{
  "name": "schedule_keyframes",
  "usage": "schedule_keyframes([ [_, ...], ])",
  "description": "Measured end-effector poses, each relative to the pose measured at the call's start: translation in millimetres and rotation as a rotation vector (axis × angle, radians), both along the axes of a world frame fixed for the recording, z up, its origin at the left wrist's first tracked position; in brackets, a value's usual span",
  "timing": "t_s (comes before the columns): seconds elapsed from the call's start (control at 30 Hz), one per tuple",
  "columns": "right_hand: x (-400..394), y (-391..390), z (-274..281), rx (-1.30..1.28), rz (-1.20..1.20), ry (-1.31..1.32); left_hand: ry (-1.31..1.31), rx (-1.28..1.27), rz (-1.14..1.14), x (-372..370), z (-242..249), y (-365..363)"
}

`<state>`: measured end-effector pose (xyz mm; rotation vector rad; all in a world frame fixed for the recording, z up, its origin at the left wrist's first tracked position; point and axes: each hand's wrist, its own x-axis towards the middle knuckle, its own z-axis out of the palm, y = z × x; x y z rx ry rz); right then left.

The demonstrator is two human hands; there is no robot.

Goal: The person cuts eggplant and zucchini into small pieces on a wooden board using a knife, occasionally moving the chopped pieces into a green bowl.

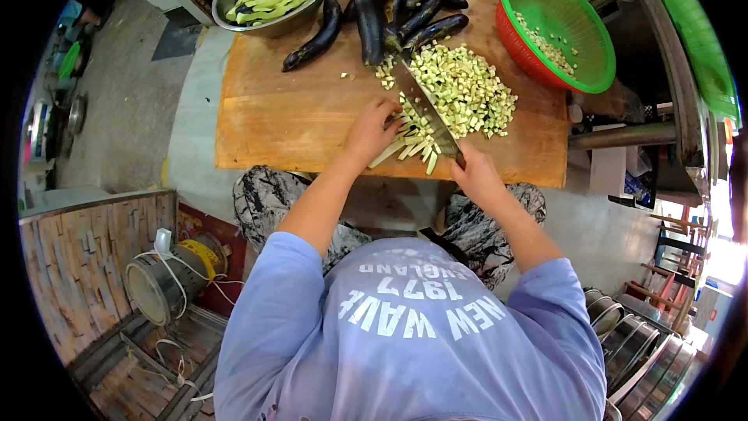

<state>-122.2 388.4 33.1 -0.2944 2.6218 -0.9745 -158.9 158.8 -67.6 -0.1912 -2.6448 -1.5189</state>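
Observation:
My right hand [477, 175] grips the handle of a cleaver [428, 111], whose broad blade slants away to the upper left across the wooden board. Pale eggplant strips [411, 143] lie beside the blade. With curled fingers, my left hand [374, 132] holds the strips down on the left side of the cleaver. To the right of the blade spreads a heap of diced eggplant [467, 87]. A smaller cluster of dice [386, 72] sits near the cleaver's far end. Several whole dark eggplants [369, 27] are piled at the back of the board.
The wooden cutting board [265, 121] is in front of my knees. At its back left stands a metal bowl [269, 27] with long pale eggplant pieces. A green colander [592, 54] nested in a red one holds some dice at the right. A metal cylinder [156, 288] sits lower left.

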Motion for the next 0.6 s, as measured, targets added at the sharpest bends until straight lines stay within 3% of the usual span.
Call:
schedule_keyframes([
  [0.17,2.0,18.1,22.1,0.15,0.169,-0.045,0.0,-0.039,-0.001,2.6,3.4,2.4],
  [0.43,-4.5,5.5,-23.1,0.131,0.144,-0.036,-0.035,-0.145,-0.019,4.6,0.1,4.0],
  [0.53,-1.3,6.9,-19.6,0.118,0.114,-0.059,0.101,-0.354,0.078,14.0,13.0,15.7],
  [0.6,-2.1,7.4,-19.9,0.104,0.111,-0.061,0.239,-0.323,0.095,32.3,23.2,28.8],
])
